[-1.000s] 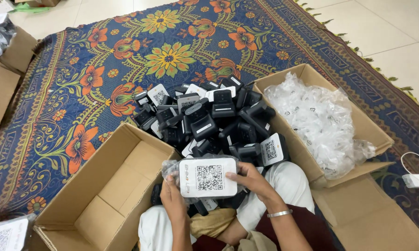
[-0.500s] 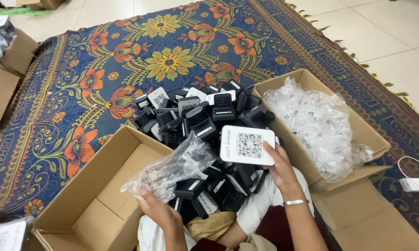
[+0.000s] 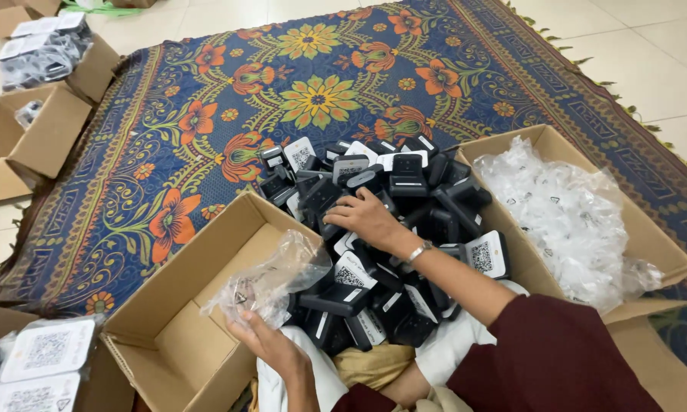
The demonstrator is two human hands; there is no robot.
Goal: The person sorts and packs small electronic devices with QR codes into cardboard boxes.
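Head view shows my left hand point(image 3: 271, 347) pinching a crumpled clear plastic bag point(image 3: 271, 275) over the open brown cardboard box point(image 3: 168, 336), my right hand point(image 3: 366, 217) spread loosely on the heaped small black devices point(image 3: 404, 198), which could slide off the rug.

A blue woven rug with orange and yellow flowers point(image 3: 206, 137) covers the pale tiled floor point(image 3: 648, 53). Small brown cardboard boxes point(image 3: 31, 137) sit at its left edge, and white flat labelled packs point(image 3: 46, 351) lie at the lower left.
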